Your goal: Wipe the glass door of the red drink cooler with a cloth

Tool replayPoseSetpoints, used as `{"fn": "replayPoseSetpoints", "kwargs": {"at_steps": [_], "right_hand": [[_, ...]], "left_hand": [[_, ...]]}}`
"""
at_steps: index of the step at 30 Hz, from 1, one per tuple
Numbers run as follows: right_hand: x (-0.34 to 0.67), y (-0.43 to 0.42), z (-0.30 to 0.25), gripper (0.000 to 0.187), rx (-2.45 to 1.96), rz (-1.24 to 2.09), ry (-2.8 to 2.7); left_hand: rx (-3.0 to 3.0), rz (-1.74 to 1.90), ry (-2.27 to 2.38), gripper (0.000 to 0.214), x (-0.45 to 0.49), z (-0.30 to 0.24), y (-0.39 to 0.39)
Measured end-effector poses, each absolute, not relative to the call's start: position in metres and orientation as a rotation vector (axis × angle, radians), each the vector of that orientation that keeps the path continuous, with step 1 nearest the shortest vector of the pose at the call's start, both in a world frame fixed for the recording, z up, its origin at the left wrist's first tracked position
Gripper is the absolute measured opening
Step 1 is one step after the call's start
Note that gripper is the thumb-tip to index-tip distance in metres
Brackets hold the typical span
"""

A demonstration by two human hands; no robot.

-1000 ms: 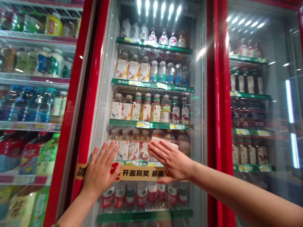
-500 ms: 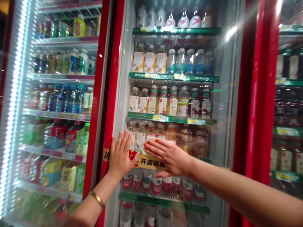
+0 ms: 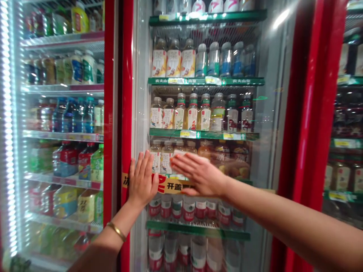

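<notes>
My left hand [image 3: 142,178] lies flat with spread fingers on the glass door [image 3: 141,113] of a red-framed drinks cooler, beside the door's red vertical frame [image 3: 126,113]. A gold bangle [image 3: 116,231] circles my left wrist. My right hand [image 3: 200,175] reaches across from the right, open and level, its fingertips close to my left hand. Both hands rest over a yellow and red promotional strip [image 3: 167,185] on the glass. Behind the door stand rows of bottled drinks [image 3: 193,113] on green-edged shelves.
Neighbouring cooler doors with red frames stand to the left and right, filled with bottled drinks on shelves. A bright LED strip [image 3: 8,124] runs down the far left. Glare marks the glass at the upper right.
The view has swung, leaving the door's red frame more upright and further right in the picture. My hands sit closer together, both still open on the glass.
</notes>
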State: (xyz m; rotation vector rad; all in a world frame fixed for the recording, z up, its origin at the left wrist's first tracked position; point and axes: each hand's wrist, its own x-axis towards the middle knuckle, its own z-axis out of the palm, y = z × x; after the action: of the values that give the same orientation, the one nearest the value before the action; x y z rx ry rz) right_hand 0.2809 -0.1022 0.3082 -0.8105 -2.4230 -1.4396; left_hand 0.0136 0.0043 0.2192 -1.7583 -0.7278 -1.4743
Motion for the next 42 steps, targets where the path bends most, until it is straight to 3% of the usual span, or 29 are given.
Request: {"fn": "replayPoseSetpoints", "kwargs": {"at_steps": [4,6,10,12,14,16,20,22,25,29,34,36,39,42], "right_hand": [[0.358,-0.123,0.353,0.092,-1.320,-1.268,-1.529],[0.376,-0.129,0.337,0.093,-1.431,-1.197,-1.236],[0.355,-0.145,0.182,0.097,-1.318,-1.377,-1.515],[0.350,-0.154,0.094,0.090,-1.081,-1.533,-1.899],[0.366,-0.161,0.043,0.077,-0.953,-1.650,-2.075],[0.393,-0.165,0.041,0.072,-1.041,-1.644,-2.003],[0.417,-0.152,0.099,0.091,-1.450,-1.286,-1.307],[0.400,-0.141,0.097,0.091,-1.500,-1.144,-1.093],[0.365,-0.133,0.032,0.099,-1.374,-1.242,-1.351],[0.369,-0.148,-0.045,0.078,-1.058,-1.578,-1.760],[0.395,-0.156,0.023,0.097,-1.563,-1.156,-1.107],[0.374,-0.143,0.043,0.101,-1.578,-1.068,-1.021],[0.326,-0.124,0.017,0.107,-1.433,-1.177,-1.353],[0.311,-0.122,-0.037,0.099,-1.173,-1.378,-1.604]], "left_hand": [[-1.780,-1.478,-0.735,0.086,0.015,0.219,0.003],[-1.797,-1.485,-0.749,0.088,0.015,0.219,0.002],[-1.793,-1.509,-0.733,0.089,0.014,0.219,0.002],[-1.784,-1.513,-0.716,0.090,0.014,0.219,0.003],[-1.783,-1.510,-0.710,0.091,0.014,0.219,0.003],[-1.789,-1.505,-0.712,0.091,0.015,0.219,0.003],[-1.779,-1.504,-0.733,0.089,0.014,0.219,0.001],[-1.782,-1.504,-0.745,0.088,0.014,0.218,0.001],[-1.794,-1.515,-0.744,0.089,0.014,0.218,0.003],[-1.792,-1.531,-0.743,0.088,0.014,0.218,0.003],[-1.786,-1.509,-0.750,0.089,0.014,0.218,0.002],[-1.783,-1.512,-0.744,0.089,0.014,0.218,0.002],[-1.784,-1.525,-0.756,0.088,0.014,0.217,0.003],[-1.771,-1.533,-0.751,0.087,0.014,0.216,0.003]]}}
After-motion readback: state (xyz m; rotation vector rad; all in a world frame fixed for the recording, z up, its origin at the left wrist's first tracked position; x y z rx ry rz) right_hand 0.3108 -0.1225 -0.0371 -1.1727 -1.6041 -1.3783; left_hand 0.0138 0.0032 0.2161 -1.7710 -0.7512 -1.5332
